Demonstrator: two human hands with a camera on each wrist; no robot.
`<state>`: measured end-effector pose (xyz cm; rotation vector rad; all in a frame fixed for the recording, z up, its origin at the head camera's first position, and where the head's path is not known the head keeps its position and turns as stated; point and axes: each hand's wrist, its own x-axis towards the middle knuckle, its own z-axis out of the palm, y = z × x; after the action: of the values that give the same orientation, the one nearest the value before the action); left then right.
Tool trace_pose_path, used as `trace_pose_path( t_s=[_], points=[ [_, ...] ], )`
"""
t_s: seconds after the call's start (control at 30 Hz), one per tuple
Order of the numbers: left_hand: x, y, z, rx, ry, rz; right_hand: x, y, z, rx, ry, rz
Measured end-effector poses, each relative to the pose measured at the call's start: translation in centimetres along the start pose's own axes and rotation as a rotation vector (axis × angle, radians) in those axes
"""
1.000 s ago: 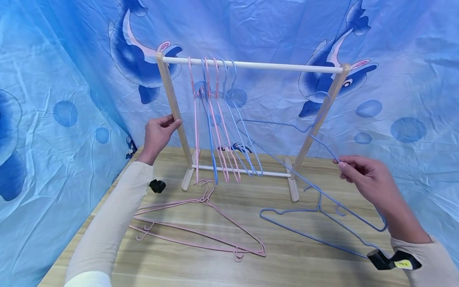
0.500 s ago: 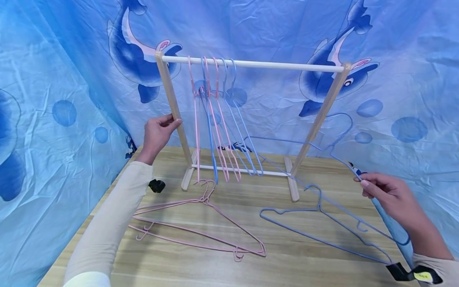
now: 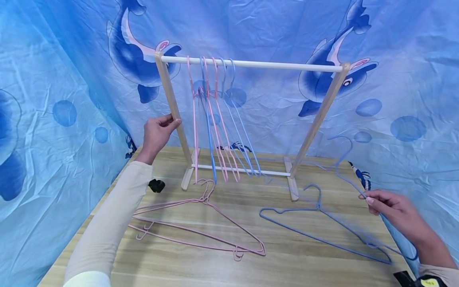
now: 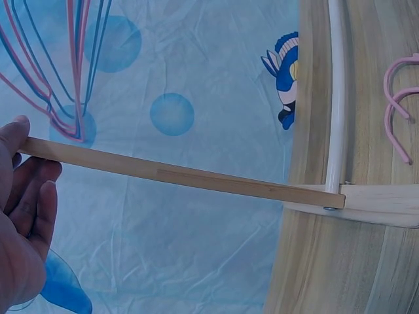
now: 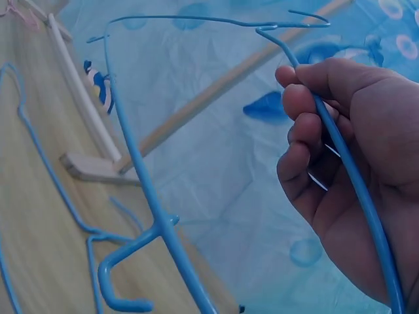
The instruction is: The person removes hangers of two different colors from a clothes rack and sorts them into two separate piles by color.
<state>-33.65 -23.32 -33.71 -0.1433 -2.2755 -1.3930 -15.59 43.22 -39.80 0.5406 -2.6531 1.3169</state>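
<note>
My left hand (image 3: 157, 133) pinches the left wooden post (image 3: 167, 85) of a small clothes rack between thumb and fingers. From its white top rail (image 3: 272, 65) hang several pink and blue hangers, bunched toward the left. My right hand (image 3: 398, 213) holds a blue hanger (image 5: 353, 173) by one shoulder, thumb against fingers, at the right of the rack. Its hook points up, and its far end looks blurred in the head view. Below it, another blue hanger (image 3: 318, 205) lies on the table, partly overlapped by the held one.
Pink hangers (image 3: 204, 198) lie stacked on the wooden table (image 3: 287, 271) in front of the rack. The rack's right foot (image 3: 292, 183) stands near the blue hanger. A blue dolphin-print curtain (image 3: 265, 32) surrounds the table at the back and sides.
My right hand has moved right and down with the blue hanger, bringing it from behind the rack's right post to over the table's right side. The left hand keeps its place on the post.
</note>
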Motion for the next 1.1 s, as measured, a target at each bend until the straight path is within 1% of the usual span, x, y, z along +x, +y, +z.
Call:
trace_pose_path(
  t_s=[0.13,0.23,0.37,0.5,0.6,0.7,0.93,1.1],
  points=[
    [0.0,0.0,0.0,0.004,0.002,0.001,-0.8,1.0,0.1,0.028,-0.034,0.025],
    [0.0,0.0,0.0,0.006,0.004,-0.001,-1.4,1.7,0.4,0.059,-0.047,0.024],
    [0.0,-0.1,-0.1,0.007,0.005,-0.009,-1.9,2.7,0.8,0.176,-0.074,0.002],
    [0.0,-0.1,-0.1,0.008,0.006,-0.014,-2.2,3.5,1.3,0.271,-0.129,-0.002],
    [0.0,0.0,0.0,0.002,0.003,-0.010,-2.6,3.9,1.5,0.257,-0.163,0.011],
    [0.0,0.0,0.1,-0.004,0.003,-0.002,-3.0,4.1,1.8,0.245,-0.168,0.046],
    [0.0,0.0,0.2,-0.006,0.011,0.007,-3.4,4.4,2.5,0.217,-0.171,0.083],
    [0.0,0.0,0.2,-0.008,0.013,0.005,-3.4,5.3,2.4,0.142,-0.147,0.194]
  ],
)
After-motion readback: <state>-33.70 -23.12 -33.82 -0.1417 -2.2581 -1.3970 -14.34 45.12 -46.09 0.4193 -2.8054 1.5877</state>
